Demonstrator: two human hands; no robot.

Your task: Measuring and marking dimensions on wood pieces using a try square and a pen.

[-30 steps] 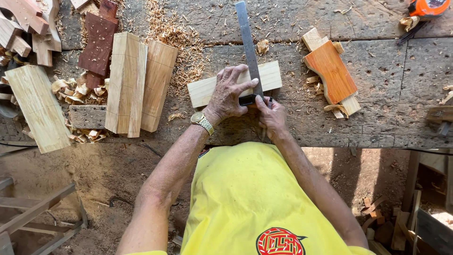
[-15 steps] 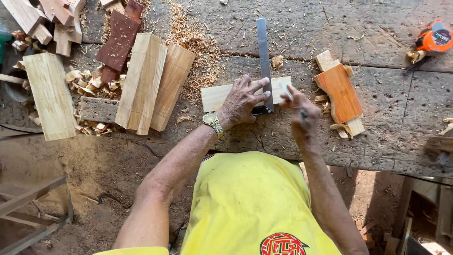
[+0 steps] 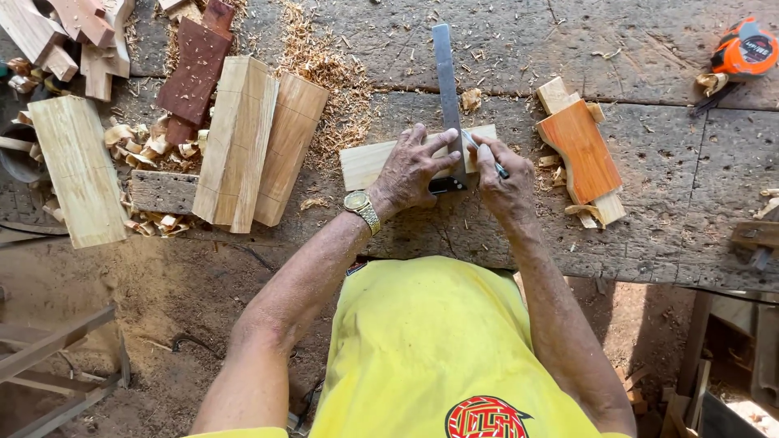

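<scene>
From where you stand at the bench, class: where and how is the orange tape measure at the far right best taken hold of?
Grip the orange tape measure across its rounded plastic case, coming from above. It lies flat on the grey wooden workbench with both sides free; only shavings touch its left end.
</scene>
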